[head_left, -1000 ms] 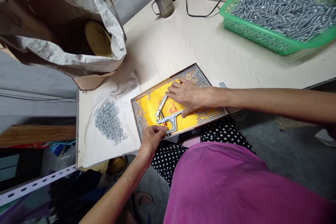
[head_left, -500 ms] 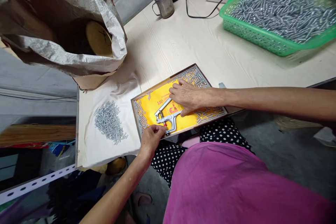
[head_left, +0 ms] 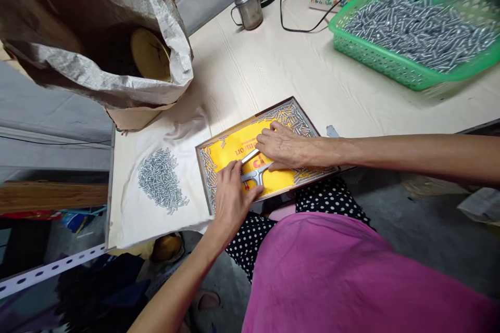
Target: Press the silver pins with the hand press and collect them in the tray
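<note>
Pliers (head_left: 255,175) within the tray (head_left: 227,132), head toward its left end, long axis roughly parallel; right hand (head_left: 282,146), palm down, clasping the handles; left hand (head_left: 227,193) spread over the head, grip indeterminable.

A tool (head_left: 257,175) is lying in a tray (head_left: 234,153) at the near edge of the table (head_left: 250,83), parts (head_left: 162,179) by the near-left corner, a sack (head_left: 156,95) behind, a basket (head_left: 378,62) back right.
</note>
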`<state>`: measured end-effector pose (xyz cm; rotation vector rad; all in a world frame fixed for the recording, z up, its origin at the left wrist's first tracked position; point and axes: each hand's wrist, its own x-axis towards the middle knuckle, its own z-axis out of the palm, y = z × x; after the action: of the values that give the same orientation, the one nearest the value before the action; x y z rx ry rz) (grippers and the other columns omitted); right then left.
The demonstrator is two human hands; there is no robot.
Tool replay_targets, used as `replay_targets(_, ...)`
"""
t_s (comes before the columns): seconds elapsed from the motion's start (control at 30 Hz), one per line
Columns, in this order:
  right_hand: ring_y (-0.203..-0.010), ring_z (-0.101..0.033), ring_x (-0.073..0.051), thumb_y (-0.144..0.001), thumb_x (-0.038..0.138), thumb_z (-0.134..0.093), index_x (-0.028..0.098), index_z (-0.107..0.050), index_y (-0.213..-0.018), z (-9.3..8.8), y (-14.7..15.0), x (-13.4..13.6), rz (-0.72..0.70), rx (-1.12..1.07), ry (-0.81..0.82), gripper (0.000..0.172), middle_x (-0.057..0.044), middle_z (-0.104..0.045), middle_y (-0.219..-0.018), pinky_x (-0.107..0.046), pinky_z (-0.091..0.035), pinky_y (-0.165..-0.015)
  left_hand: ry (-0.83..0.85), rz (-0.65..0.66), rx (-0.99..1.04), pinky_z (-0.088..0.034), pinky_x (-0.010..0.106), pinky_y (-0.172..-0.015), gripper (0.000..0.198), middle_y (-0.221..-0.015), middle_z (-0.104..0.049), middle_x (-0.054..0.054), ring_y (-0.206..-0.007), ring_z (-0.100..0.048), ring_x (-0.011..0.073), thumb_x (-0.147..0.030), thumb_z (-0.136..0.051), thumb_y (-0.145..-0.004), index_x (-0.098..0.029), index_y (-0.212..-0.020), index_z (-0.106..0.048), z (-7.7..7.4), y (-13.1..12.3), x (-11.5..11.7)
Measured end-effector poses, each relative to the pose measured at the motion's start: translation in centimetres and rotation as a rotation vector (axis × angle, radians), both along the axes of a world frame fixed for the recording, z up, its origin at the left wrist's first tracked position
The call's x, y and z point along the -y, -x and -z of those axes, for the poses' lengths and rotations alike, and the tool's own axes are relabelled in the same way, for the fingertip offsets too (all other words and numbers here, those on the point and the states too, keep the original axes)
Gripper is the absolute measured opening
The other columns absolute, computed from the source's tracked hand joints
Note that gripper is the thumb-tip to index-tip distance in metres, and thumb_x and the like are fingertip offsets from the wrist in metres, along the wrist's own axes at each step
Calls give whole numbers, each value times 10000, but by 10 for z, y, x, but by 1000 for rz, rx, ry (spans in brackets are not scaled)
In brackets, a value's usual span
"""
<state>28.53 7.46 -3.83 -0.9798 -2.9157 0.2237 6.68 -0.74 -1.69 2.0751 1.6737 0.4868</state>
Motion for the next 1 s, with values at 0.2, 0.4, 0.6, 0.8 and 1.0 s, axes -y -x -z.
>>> replay_targets(0.2,-999,-513,-277,-960,274,-559,127,-640,-1088,2,8,9,37,-38,-117,211,-119,-655,-1033,-418,-332,-908,46,188,-173,-427,530,-1070,582,-1304,-617,196,-1209,-528,348,-241,-695,-861,-130,-1401,-511,10,-26,-28)
replay_targets(0.4,-942,-565,-236,-986,103,-423,136,-648,-1023,12,13,11,23,-20,79,230,-122,-682,-991,-362,-416,-818,52,210,-221,-494,447,-939,201,-1029,-677,126,-1013,-579,293,-211,-607,-934,-172,-1125,-654,11,-30,-27)
replay_targets(0.6,-929,-582,-240,-974,107,-442,143,-640,-1042,29,10,11,37,-156,79,213,-122,-674,-987,-373,-458,-828,50,181,-301,-512,424,-953,254,-1093,-682,123,-1057,-586,279,-258,-623,-953,-156,-1186,-623,14,-31,-23)
replay_targets(0.8,-1082,-536,-283,-982,176,-488,194,-638,-1013,32,10,15,-23,-246,-140,154,-127,-643,-1148,-410,-413,-890,-199,62,-238,-473,431,-1029,505,-1337,-598,171,-1197,-546,286,-358,-648,-950,-129,-1386,-537,15,7,-41)
replay_targets(1.0,-805,-535,-190,-1012,130,-395,219,-567,-944,33,6,24,-28,-360,12,206,-37,-630,-906,-340,-356,-777,-255,-356,-558,-450,424,-871,295,-1010,-690,141,-1027,-525,323,-242,-492,-999,-155,-1009,-773,-1,128,-75)
